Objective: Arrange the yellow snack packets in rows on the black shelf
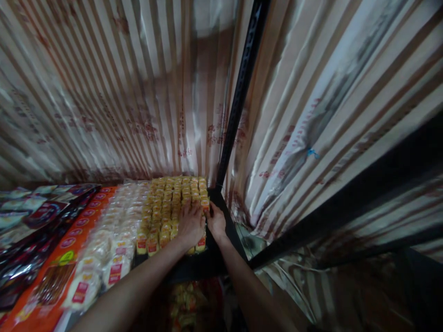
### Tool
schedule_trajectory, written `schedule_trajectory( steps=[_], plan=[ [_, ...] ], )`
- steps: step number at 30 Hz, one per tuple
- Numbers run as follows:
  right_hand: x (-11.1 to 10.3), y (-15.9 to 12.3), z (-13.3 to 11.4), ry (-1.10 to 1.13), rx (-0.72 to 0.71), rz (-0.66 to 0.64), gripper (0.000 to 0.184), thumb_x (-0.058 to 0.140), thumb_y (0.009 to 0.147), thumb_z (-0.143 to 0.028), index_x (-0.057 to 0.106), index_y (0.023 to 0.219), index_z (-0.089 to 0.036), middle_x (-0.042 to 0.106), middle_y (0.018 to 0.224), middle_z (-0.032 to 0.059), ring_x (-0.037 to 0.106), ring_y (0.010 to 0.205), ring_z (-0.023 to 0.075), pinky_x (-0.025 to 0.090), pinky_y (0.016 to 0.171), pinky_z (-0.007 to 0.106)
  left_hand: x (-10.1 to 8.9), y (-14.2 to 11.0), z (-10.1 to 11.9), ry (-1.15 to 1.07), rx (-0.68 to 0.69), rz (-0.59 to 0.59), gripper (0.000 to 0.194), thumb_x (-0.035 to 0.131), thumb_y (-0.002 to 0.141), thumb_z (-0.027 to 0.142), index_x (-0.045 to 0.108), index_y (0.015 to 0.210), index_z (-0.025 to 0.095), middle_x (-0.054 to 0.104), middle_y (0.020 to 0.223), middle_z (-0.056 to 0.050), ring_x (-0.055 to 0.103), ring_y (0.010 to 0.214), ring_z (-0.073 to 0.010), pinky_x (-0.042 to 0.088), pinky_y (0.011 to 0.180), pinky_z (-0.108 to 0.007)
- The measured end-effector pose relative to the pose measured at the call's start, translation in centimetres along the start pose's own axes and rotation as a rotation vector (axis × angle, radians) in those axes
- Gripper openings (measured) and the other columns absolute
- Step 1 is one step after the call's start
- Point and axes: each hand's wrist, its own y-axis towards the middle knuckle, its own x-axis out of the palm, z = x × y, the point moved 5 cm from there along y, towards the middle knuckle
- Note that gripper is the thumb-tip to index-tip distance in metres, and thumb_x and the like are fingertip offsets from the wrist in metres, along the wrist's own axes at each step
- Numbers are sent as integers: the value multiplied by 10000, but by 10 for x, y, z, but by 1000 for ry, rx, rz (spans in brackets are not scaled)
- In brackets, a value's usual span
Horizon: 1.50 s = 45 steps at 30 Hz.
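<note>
Rows of small yellow wrapped snack packets [162, 203] with red labels stand closely packed on a dark shelf [194, 269]. My left hand [190, 226] lies over the right-hand rows, its fingers stretched forward across the packet tops. At the outer right side of the block, my right hand [217, 223] rests against the last row with its fingers slightly bent. Close by its fingertips is a red-labelled packet [205, 204]; whether they touch it is unclear in the dim, blurred picture. Neither hand is lifting anything.
Left of the yellow rows stand clear-wrapped pale round packets [116, 267], an orange snack bag [55, 276] and dark shiny packages [27, 249]. A black metal post [240, 92] rises at the shelf's back corner. Striped sheeting [155, 92] hangs behind. More yellow packets [187, 302] lie below.
</note>
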Motion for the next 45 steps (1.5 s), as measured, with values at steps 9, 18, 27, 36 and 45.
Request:
schedule_trajectory(
  steps=[9, 18, 27, 36, 45],
  plan=[
    [7, -1, 2, 49, -20, 14, 465, 450, 780, -201, 535, 1235, -151, 643, 1113, 98, 571, 998, 228, 457, 885, 344, -1, 9, 5, 10, 61, -14, 410, 307, 900, 287, 571, 1188, 162, 491, 1356, -34, 175, 1372, -289, 172, 1119, -501],
    [13, 4, 6, 115, -59, 72, 470, 441, 769, -211, 545, 1220, -133, 643, 1098, 120, 574, 983, 229, 459, 889, 371, -4, 12, 6, -8, 54, -12, 380, 319, 897, 277, 599, 1133, 174, 518, 1330, -27, 216, 1360, -269, 192, 1113, -495],
    [14, -1, 13, 225, 1, 97, 513, 479, 748, -243, 506, 1243, -112, 620, 1146, 133, 575, 1033, 228, 461, 908, 378, -5, 11, 10, -40, 83, 30, 377, 330, 894, 267, 589, 1151, 169, 515, 1333, -43, 219, 1359, -270, 194, 1105, -522],
    [10, 1, 4, 177, -47, 46, 457, 441, 740, -214, 566, 1163, -91, 627, 1120, 143, 566, 1015, 228, 457, 904, 375, -2, 10, 8, -43, 90, 48, 365, 367, 883, 257, 578, 1168, 171, 522, 1325, -50, 228, 1355, -264, 186, 1110, -520],
    [-2, 0, 4, 131, -18, 44, 514, 492, 743, -264, 526, 1234, -117, 601, 1184, 136, 545, 1075, 238, 433, 929, 376, -18, -11, 21, -172, 199, 141, 366, 390, 853, 183, 557, 1172, 116, 524, 1311, -98, 227, 1362, -257, 280, 1100, -497]
  ],
)
